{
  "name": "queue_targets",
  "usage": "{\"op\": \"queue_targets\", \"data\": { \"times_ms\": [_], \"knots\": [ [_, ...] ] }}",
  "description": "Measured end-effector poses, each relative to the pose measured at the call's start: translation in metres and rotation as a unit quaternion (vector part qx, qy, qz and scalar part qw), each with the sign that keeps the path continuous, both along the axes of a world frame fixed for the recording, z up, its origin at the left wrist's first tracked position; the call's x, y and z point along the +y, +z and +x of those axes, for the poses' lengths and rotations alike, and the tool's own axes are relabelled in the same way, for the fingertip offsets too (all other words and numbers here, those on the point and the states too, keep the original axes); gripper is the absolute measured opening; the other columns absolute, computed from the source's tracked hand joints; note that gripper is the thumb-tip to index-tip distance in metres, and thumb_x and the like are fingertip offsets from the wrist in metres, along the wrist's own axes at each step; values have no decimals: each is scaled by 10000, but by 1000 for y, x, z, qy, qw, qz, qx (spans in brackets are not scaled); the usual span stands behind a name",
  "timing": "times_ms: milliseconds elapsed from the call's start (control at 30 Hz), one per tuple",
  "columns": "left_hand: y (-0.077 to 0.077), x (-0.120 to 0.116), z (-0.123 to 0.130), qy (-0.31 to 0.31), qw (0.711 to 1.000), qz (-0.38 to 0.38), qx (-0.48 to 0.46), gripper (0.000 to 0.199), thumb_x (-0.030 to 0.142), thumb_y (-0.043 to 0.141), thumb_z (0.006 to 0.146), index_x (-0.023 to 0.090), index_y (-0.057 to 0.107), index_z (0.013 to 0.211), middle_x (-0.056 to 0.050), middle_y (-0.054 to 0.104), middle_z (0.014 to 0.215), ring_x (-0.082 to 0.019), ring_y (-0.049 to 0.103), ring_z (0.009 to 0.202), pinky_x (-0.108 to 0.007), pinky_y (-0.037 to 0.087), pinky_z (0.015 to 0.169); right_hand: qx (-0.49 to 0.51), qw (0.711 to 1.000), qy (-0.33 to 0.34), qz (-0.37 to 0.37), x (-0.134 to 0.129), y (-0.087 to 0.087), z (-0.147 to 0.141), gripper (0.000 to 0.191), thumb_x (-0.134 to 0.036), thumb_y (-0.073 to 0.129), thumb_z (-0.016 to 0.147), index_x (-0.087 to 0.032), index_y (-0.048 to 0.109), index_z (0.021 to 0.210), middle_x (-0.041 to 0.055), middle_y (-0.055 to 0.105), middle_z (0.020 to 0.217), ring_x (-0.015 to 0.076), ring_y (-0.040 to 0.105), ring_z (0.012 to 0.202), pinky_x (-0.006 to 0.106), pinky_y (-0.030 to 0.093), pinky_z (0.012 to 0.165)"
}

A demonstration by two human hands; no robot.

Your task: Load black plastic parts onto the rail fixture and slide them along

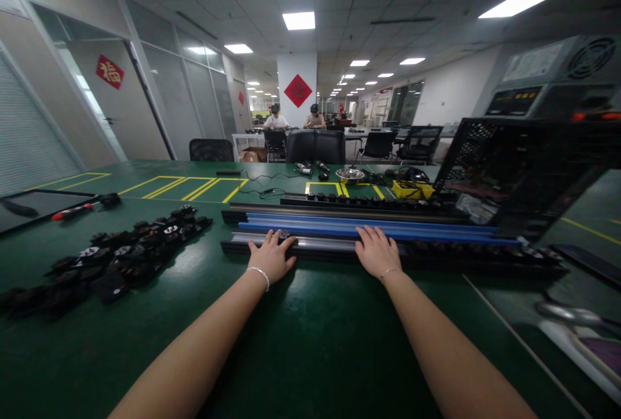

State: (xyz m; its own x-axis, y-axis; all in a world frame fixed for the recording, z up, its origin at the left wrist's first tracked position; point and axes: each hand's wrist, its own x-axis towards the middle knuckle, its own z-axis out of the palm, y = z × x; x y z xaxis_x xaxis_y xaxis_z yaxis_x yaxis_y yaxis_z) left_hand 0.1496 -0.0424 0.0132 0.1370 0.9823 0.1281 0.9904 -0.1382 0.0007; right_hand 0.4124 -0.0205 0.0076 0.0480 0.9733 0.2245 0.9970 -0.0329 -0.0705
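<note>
A long black rail with a pale, shiny channel (pixel 325 246) lies across the green table in front of me. My left hand (pixel 272 258) rests on its left part, fingers spread. A small black part (pixel 285 235) sits in the channel at those fingertips. My right hand (pixel 378 252) lies further right on the same rail, its fingers stretched out flat. Beyond them runs a blue rail (pixel 427 231), close to the right fingertips. Several small dark parts (pixel 456 252) line the right half of the near rail.
Many black parts (pixel 140 247) are heaped at left, near a red-handled tool (pixel 72 212). More rails lie behind the blue one. A metal bowl (pixel 350 175) and yellow item (pixel 412 190) stand further back. An opened computer case (pixel 499 167) is at right. Two people sit far off.
</note>
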Motion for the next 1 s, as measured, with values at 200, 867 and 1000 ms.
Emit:
{"op": "queue_targets", "data": {
  "times_ms": [200,867,1000],
  "knots": [
    [-5,2,-14,7,1000,12,0,533,534,369,794,406,317,1309,-83,280,1439,-339,181,1323,-737,175,885,-2,1000,-3,-11,0,1,0,503,-386,214,856,-303,332,1338,-20,307,1424,204,204,1303,472,207,1020],
    [-14,6,-23,59,997,55,-5,549,609,309,789,402,363,1295,-108,341,1406,-359,224,1305,-730,143,900,14,1000,5,10,1,-2,1,501,-380,240,844,-290,368,1320,-16,335,1410,213,222,1296,480,204,1016],
    [-13,5,-30,64,996,54,-8,544,613,278,799,402,370,1291,-97,342,1407,-346,242,1302,-721,153,910,20,1000,4,7,2,-3,2,501,-379,233,844,-293,371,1318,-18,340,1408,212,226,1295,484,207,1013]
  ]
}}
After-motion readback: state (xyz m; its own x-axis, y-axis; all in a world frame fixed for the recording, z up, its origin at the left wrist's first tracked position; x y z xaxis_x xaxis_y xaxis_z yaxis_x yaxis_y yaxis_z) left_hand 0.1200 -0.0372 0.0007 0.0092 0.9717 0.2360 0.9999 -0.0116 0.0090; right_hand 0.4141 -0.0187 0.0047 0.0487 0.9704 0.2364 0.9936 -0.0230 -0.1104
